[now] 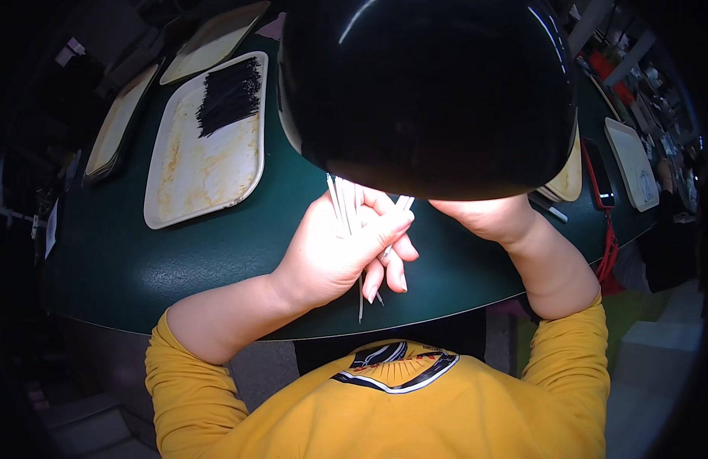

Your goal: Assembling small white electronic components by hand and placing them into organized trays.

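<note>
My left hand (323, 252) is closed around several thin white wire-like strands (339, 203), brightly lit and fanned out above the fist. Some of their thin ends poke out below the curled fingers, toward the table's near edge. To its right, my right hand (484, 218) reaches under a large glossy black hood (430, 99). Only the wrist and the heel of that hand show; its fingers are hidden by the hood. Both hands are over the dark green table (208, 264).
At the left lies a stained white tray (201, 168) with a mat of short black strands (229, 96). Stacked trays (120, 126) and another tray (216, 42) stand beyond it. On the right are a phone (597, 172) with a red strap (608, 245) and a tray (631, 164).
</note>
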`<action>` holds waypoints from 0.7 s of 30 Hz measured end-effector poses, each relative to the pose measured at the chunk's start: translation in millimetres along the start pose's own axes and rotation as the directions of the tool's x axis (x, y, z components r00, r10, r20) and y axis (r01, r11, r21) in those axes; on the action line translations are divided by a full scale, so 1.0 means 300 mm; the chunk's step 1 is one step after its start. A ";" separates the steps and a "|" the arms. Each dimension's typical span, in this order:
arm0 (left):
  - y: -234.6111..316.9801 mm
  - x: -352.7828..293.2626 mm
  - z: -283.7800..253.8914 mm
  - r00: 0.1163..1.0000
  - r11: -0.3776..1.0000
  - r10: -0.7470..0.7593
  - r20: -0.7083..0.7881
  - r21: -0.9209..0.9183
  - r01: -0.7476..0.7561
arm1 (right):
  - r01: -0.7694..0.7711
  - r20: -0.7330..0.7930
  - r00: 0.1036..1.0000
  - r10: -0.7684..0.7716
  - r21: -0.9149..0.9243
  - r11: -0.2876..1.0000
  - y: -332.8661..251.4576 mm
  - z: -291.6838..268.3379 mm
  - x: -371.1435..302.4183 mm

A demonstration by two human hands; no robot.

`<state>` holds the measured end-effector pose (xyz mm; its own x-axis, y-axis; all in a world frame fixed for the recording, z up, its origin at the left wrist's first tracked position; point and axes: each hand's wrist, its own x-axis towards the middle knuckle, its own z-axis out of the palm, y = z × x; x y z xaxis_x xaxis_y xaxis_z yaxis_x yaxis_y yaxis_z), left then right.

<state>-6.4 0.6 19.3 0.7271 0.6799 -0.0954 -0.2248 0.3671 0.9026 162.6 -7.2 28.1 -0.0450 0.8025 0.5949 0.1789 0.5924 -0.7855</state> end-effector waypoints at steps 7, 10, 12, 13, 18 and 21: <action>-0.006 0.001 -0.003 1.000 1.000 0.008 -0.003 -0.010 -0.009 | -0.066 0.130 0.989 0.073 -0.063 0.996 0.006 -0.033 0.001; -0.008 0.000 -0.004 1.000 0.999 0.021 0.006 -0.039 -0.020 | 0.012 0.063 0.998 -0.012 -0.010 1.000 0.025 -0.011 0.001; -0.006 0.003 -0.003 0.999 0.999 0.042 0.005 -0.016 -0.042 | 0.076 -0.015 0.997 -0.075 0.098 0.992 0.029 -0.015 0.003; -0.006 0.005 -0.004 0.999 0.999 0.045 0.008 -0.016 -0.045 | -0.293 0.172 0.952 0.254 0.271 0.917 0.024 -0.032 0.002; -0.023 0.016 -0.008 0.992 0.990 0.114 0.057 0.083 -0.118 | -0.678 0.468 0.733 0.493 0.454 0.578 0.019 -0.009 -0.014; -0.019 0.016 -0.018 0.990 0.971 0.143 0.017 0.193 -0.144 | -0.506 0.336 0.863 0.378 0.586 0.633 0.079 -0.013 0.000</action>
<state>-5.3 5.1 11.4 0.6980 0.7148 0.0418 -0.1971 0.1358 0.9709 170.7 6.6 10.2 -0.3011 0.9402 0.1590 -0.4396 0.0111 -0.8981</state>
